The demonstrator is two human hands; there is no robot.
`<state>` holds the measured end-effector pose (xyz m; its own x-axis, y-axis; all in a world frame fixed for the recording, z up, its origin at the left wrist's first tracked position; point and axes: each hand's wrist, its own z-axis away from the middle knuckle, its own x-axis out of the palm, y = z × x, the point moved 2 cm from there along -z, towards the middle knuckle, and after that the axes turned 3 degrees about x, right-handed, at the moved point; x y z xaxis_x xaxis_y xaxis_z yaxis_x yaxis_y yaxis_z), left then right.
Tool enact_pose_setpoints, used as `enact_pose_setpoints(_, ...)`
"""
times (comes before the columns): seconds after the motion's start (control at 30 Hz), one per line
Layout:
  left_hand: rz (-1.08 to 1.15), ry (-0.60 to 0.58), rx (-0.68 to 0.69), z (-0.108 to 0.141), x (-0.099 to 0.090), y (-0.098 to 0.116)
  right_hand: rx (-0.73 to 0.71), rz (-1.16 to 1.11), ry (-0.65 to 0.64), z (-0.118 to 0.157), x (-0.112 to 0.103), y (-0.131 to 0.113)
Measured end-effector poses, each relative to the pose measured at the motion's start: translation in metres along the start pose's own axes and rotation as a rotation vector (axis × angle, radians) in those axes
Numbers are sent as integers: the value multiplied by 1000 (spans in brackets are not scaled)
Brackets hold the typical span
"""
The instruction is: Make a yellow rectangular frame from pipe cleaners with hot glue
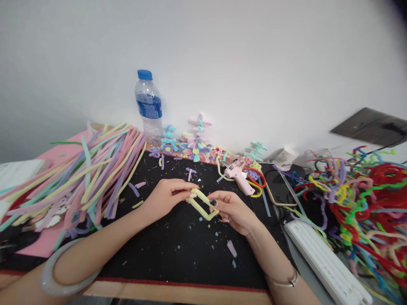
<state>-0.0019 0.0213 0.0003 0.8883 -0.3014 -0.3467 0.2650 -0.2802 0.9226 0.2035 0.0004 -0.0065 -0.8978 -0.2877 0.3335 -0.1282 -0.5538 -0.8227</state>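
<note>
Between my two hands is a pale yellow pipe cleaner (199, 210), bent into a closed, four-sided frame above the black mat (152, 254). My left hand (170, 195) pinches its upper left corner between thumb and fingertips. At the right corner, the thumb and fingers of my right hand (233, 209) are closed on the same pipe cleaner. A pink glue gun (240, 178) lies just beyond my right hand. Small lilac and yellow offcuts are scattered on the mat around the hands, among them a lilac piece (232, 248) below the right one.
A heap of pastel pipe cleaners (108, 169) spreads at the left. Along the wall stand a water bottle (149, 106) and several finished pipe-cleaner flowers (195, 152). To the right are a phone (281, 188), a white power strip (324, 258) and a tangled colourful pile (375, 203).
</note>
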Motion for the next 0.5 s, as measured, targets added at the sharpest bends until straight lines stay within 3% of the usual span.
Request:
enact_pose_setpoints(0.2, 48, -17, -29, 1, 2, -2, -27, -45, -68, -3, 2, 3)
enact_pose_setpoints(0.5, 59, -4, -63, 0, 0, -3, -46, -37, -33, -1, 4, 0)
